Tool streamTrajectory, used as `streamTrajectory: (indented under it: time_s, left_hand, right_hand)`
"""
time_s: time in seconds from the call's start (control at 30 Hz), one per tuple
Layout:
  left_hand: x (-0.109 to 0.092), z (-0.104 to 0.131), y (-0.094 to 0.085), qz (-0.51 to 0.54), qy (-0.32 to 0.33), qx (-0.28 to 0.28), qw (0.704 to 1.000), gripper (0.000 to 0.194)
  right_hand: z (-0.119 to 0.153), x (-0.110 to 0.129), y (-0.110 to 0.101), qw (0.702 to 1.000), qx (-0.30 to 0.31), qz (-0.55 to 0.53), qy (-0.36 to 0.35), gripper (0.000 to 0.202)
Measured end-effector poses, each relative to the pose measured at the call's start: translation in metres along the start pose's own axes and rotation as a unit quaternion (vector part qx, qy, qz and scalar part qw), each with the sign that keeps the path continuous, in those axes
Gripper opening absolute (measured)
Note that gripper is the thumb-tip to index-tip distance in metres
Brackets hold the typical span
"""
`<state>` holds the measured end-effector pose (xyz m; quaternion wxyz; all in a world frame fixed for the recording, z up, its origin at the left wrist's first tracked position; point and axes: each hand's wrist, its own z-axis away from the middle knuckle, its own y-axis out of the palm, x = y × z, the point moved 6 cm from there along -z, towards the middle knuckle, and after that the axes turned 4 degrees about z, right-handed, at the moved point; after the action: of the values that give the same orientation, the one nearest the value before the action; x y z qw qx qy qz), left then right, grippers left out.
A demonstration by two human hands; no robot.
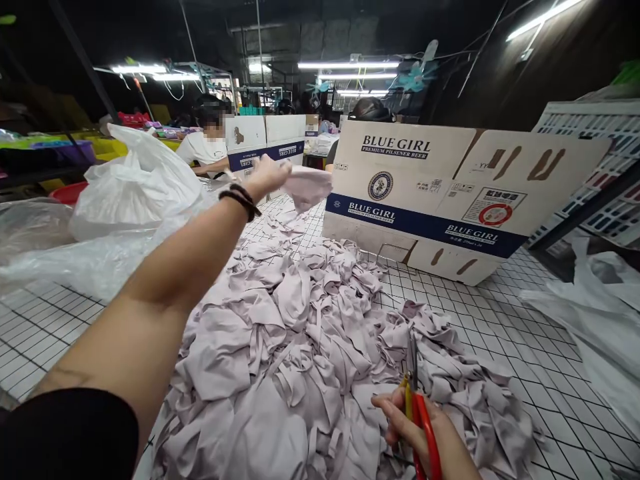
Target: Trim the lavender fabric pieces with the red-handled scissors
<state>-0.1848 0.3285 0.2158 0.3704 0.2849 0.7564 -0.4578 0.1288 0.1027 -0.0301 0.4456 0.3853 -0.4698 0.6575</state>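
Stretched out ahead over the table, my left hand (269,176) grips a pale pink fabric piece (311,188), which hangs in the air near the gap between two cardboard boxes. Close to me on the right, my right hand (400,419) is closed around red-handled scissors (429,433), their blades pointing away from me. A slim yellow tool (409,399) lies along the scissors in the same hand; its kind is not clear. Below both hands spreads a large heap of crumpled pale pink fabric pieces (295,300) with narrow straps.
A white and blue beer carton (405,167) stands behind the heap, with another carton (285,127) farther left. White plastic bags (137,180) fill the left side, and another plastic bag (595,293) lies at right. A person (203,143) sits across the grid-patterned table (545,340).
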Motion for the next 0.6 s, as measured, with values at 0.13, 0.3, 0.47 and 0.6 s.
streamTrajectory:
  time_s: [0.13,0.3,0.47,0.6]
  left_hand:
    - [0.056,0.076,0.088,-0.155,-0.032,0.223,0.962,0.048]
    - [0.121,0.170,0.155,-0.203,-0.053,0.357,0.910,0.033]
    - [0.131,0.163,0.143,-0.136,-0.049,0.361,0.921,0.022]
    - [0.120,0.172,0.115,-0.002,-0.061,0.330,0.942,0.035]
  right_hand:
    - [-0.006,-0.007,0.004,0.999,0.009,0.019,0.041,0.043]
    - [0.000,-0.008,0.004,0.998,-0.025,0.004,0.059,0.042]
    - [0.006,-0.019,0.006,0.999,0.007,-0.015,0.049,0.044]
    - [0.014,-0.017,0.004,0.999,0.001,-0.040,0.030,0.041]
